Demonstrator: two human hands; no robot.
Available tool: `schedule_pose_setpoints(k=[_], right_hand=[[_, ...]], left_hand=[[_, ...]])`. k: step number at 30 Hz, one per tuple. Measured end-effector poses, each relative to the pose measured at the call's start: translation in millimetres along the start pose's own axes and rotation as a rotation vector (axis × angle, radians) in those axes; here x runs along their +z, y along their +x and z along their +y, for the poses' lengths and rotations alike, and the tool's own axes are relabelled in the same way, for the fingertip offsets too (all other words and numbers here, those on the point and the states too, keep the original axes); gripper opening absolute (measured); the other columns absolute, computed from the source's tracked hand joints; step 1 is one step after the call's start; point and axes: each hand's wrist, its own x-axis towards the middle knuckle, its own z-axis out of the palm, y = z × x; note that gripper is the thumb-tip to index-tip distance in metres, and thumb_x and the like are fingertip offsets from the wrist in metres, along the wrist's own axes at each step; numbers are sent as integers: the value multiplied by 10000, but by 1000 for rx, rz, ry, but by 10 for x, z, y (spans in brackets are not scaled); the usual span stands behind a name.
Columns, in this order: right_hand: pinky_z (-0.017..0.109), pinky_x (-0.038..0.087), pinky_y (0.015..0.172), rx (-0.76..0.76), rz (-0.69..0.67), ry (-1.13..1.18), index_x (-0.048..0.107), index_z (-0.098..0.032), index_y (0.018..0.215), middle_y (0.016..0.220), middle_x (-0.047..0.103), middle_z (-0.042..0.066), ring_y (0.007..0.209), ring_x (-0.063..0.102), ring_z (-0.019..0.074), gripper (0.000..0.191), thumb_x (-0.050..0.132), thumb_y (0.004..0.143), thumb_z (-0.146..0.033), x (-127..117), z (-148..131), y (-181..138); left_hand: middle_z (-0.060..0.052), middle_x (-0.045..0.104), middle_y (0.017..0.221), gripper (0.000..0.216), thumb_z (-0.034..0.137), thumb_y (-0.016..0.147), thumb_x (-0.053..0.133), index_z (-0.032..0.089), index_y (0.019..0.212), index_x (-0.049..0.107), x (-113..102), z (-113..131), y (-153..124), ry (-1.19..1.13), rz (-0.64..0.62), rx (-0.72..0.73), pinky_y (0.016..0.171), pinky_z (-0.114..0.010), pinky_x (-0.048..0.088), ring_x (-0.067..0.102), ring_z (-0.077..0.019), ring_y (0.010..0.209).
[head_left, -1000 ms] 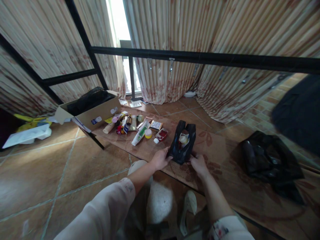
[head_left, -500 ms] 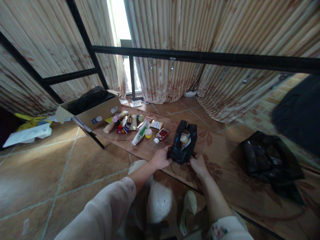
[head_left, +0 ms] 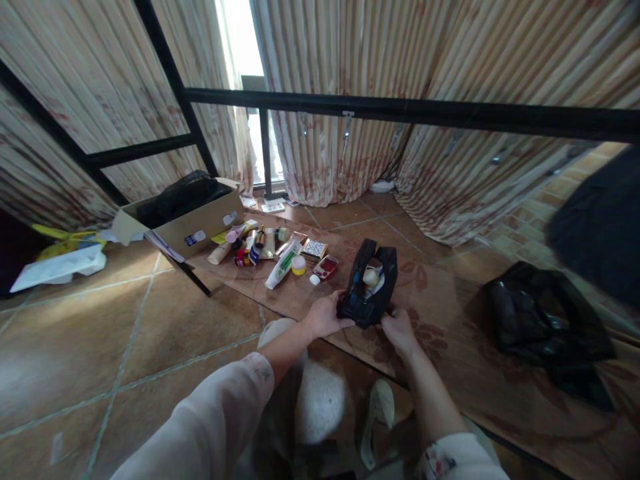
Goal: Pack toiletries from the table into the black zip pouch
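Note:
A small black plastic bag [head_left: 367, 309] stands upright on the low table, its handles up and several items showing in its mouth. My left hand [head_left: 327, 316] grips the bag's left lower side, fingers closed on the plastic. At its right lower corner, my right hand [head_left: 399, 329] pinches the plastic. Left of the bag lie a red-filled bottle with a white cap [head_left: 326, 268], a yellow-and-pink jar [head_left: 299, 265], a white-and-green tube [head_left: 283, 265] and a glittery square case [head_left: 315, 249]. What the bag's lower part holds is hidden.
A cardboard box [head_left: 210, 230] with black plastic inside sits at the table's left end. More cosmetics [head_left: 245, 257] lie beside it. A larger black bag [head_left: 530, 320] rests on the right. A black metal rail [head_left: 400, 107] runs across behind, before the curtains.
Almost nothing differs. The small bag and both hands have stayed in place, with only slight shifts of the fingers and of the view.

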Motion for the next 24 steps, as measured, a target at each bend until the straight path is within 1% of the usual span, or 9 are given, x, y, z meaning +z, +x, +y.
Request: schedule_pose_setpoints(k=[3, 6, 9, 13, 16, 20, 24], right_hand=[[280, 483, 599, -6, 5, -4, 707, -84, 1001, 783, 728, 79, 672, 646, 200, 430, 497, 703, -312, 4, 21, 11], [286, 488, 630, -14, 17, -19, 710, -87, 981, 746, 723, 74, 730, 662, 220, 420, 494, 695, -304, 5, 30, 13], [286, 492, 640, -20, 17, -23, 712, -87, 971, 733, 720, 71, 747, 667, 226, 412, 488, 698, -299, 2, 11, 0], [284, 490, 631, -26, 23, -50, 720, -91, 951, 690, 712, 64, 715, 665, 224, 397, 491, 703, -300, -3, -20, -13], [283, 487, 620, -18, 26, -61, 718, -98, 971, 721, 723, 66, 701, 665, 221, 406, 493, 702, -303, -2, -15, -6], [282, 493, 643, -45, 10, -51, 709, -98, 1018, 783, 736, 74, 778, 675, 231, 426, 493, 706, -292, 6, 15, 10], [285, 498, 655, -65, 5, -61, 713, -97, 1004, 805, 738, 84, 825, 678, 242, 413, 478, 734, -304, 7, 32, 12]], left_hand=[[-113, 666, 1196, 780, 511, 685, 736, 157, 1324, 462, 3, -10, -3, -10, 0, 11, 908, -371, 518, 648, -277, 1073], [-107, 664, 1202, 773, 537, 708, 714, 169, 1334, 449, 4, -12, -6, -9, -2, 23, 904, -362, 518, 646, -270, 1079], [-111, 669, 1183, 744, 531, 726, 703, 157, 1320, 457, 5, -6, -8, 7, -6, 26, 896, -361, 517, 648, -270, 1071], [-102, 680, 1151, 705, 514, 755, 685, 167, 1322, 453, 7, 0, -8, 43, -5, 17, 882, -354, 517, 651, -263, 1060], [-105, 679, 1149, 696, 497, 763, 684, 164, 1327, 447, 12, -4, -5, 58, -3, 18, 876, -347, 517, 651, -260, 1057], [-110, 681, 1142, 694, 483, 765, 689, 157, 1325, 443, 21, -21, 4, 65, -5, 17, 871, -351, 518, 656, -264, 1042], [-103, 681, 1143, 664, 458, 769, 689, 164, 1314, 449, 23, -25, 13, 71, -16, 14, 878, -349, 515, 656, -259, 1039]])
